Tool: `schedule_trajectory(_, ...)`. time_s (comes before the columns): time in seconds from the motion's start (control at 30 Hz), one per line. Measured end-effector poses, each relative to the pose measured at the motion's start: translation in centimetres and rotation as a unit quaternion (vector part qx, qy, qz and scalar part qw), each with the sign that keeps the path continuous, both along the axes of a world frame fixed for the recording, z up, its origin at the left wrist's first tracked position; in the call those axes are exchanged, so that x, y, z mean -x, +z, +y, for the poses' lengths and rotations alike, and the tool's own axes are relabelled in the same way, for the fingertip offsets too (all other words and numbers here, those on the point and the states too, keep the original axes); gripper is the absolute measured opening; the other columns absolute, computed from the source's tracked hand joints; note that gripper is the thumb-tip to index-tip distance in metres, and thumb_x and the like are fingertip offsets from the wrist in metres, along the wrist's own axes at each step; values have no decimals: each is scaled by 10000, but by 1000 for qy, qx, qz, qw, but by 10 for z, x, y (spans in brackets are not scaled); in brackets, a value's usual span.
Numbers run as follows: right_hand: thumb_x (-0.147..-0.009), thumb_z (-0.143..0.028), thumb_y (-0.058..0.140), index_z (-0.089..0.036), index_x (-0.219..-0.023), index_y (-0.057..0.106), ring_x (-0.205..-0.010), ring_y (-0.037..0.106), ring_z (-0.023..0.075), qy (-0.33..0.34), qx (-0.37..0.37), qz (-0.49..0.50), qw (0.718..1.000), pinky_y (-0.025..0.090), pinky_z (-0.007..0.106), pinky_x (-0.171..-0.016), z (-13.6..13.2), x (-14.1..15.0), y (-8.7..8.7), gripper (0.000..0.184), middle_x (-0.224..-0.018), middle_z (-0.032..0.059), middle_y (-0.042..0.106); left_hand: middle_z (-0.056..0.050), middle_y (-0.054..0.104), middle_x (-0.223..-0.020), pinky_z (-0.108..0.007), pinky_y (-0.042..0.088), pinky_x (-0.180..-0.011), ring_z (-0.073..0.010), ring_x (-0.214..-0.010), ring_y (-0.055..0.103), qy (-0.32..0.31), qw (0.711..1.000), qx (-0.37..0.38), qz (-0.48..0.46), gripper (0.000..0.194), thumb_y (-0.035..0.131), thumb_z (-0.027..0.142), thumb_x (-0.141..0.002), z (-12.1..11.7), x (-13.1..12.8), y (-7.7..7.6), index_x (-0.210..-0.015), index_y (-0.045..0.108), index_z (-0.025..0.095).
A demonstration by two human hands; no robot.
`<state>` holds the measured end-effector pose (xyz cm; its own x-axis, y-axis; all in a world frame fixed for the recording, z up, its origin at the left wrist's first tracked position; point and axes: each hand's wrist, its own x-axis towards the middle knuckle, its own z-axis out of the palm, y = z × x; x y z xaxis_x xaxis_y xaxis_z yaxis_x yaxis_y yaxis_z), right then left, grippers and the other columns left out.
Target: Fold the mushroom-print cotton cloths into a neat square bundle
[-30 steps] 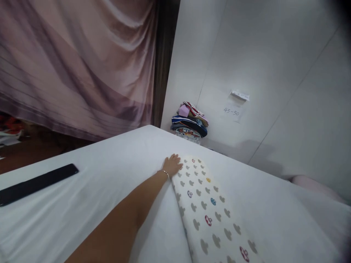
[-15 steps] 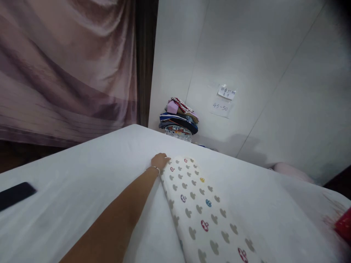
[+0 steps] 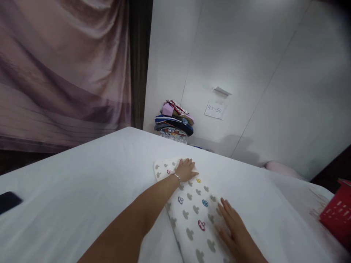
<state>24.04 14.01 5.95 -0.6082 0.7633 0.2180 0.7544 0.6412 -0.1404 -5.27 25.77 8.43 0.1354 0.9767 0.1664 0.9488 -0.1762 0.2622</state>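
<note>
A long folded white cloth (image 3: 189,215), printed with grey and coloured mouse-head shapes, lies on the white-covered surface (image 3: 109,175) and runs out of view at the bottom. My left hand (image 3: 185,170), with a bracelet at the wrist, rests palm down on the far end of the cloth, fingers spread. Along the cloth's right edge is my right hand (image 3: 231,226), slightly blurred, its fingers stretched out and nothing held. Whether its palm presses on the cloth I cannot tell.
A stack of folded fabrics (image 3: 174,118) stands beyond the far edge, against a white wall bearing a paper note (image 3: 215,110). A dark phone-like object (image 3: 9,201) lies far left. At the right is a red perforated basket (image 3: 338,213). A pink curtain (image 3: 63,73) hangs left.
My left hand has moved right, from the cloth's far left corner onto its top. My right hand has come into view at the cloth's right edge. The view has shifted slightly, showing more basket.
</note>
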Motion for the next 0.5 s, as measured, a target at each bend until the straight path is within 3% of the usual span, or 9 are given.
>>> schedule_trajectory(0.1, -915, -470, 324, -206, -1431, 259, -1367, 192, 249, -30, 25, -32, 999, 247, 469, -1095, 26, 5, -8, 583, -1483, 46, 234, -114, 246, -1487, -539, 62, -1090, -282, -1376, 150, 30, 999, 33, -1, 701, 303, 627, -829, 18, 1, -7, -1375, 322, 187)
schedule_trajectory(0.27, -924, -485, 299, -236, -1434, 237, -1369, 189, 239, -26, 11, -40, 999, 228, 460, -1102, 30, 2, -25, 571, -1493, 24, 208, -90, 193, -1506, -523, 30, -1098, -258, -1390, 96, 43, 997, 60, -1, 748, 256, 664, -811, 32, 8, -14, -1401, 275, 204)
schedule_trajectory(0.4, -924, -518, 251, -212, -1435, 242, -1374, 180, 225, -39, 44, -53, 997, 241, 420, -1098, 27, 5, -15, 595, -1500, 22, 182, -97, 213, -1499, -504, 87, -1099, -252, -1383, 139, 37, 997, 74, -13, 752, 279, 660, -811, 25, 8, -7, -1394, 288, 186)
schedule_trajectory(0.5, -918, -549, 218, -183, -1438, 240, -1374, 181, 220, -56, 73, -62, 994, 250, 391, -1091, 25, 9, -4, 636, -1505, 33, 169, -90, 175, -1510, -492, 101, -1099, -249, -1387, 123, 41, 997, 64, -24, 730, 277, 643, -830, 3, 11, -2, -1407, 253, 197)
